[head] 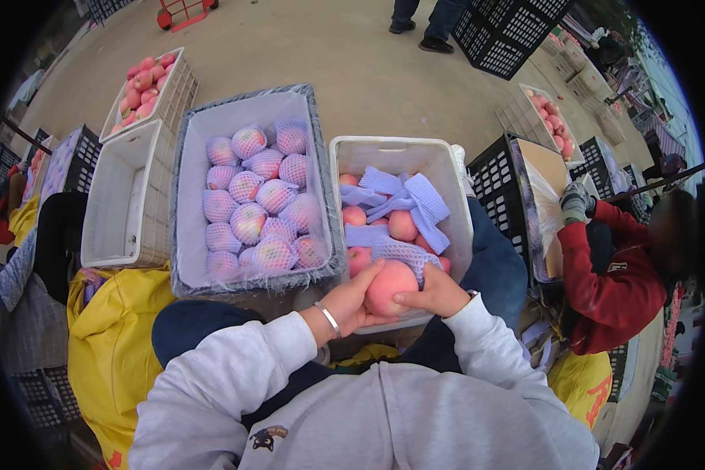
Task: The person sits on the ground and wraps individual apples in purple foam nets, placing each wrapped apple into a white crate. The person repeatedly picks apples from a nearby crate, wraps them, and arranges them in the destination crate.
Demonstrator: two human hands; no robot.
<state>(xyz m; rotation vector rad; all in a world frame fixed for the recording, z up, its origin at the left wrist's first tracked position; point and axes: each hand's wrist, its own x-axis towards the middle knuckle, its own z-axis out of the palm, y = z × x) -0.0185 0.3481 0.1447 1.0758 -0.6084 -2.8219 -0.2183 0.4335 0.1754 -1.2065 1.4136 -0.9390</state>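
My left hand [348, 296] cups a pink apple [392, 288] from its left side and below, over the near edge of a white plastic crate [461, 235]. My right hand [443, 294] has its thumb on the front of the same apple; its other fingers are mostly hidden. A lilac foam net sleeve [408, 254] lies just behind the apple, against my right hand; whether the fingers grip it is hidden. More flattened foam net sleeves [426, 205] rest over loose apples [402, 225] in the crate. To the left, a lined crate [182, 194] holds several net-wrapped apples [249, 223].
An empty white crate [89, 229] and a crate of bare apples [189, 88] stand farther left. At right, a person in a red sleeve [599, 282] works beside a black crate [496, 188]. Black stacked crates [505, 35] and another person's legs [443, 26] are ahead.
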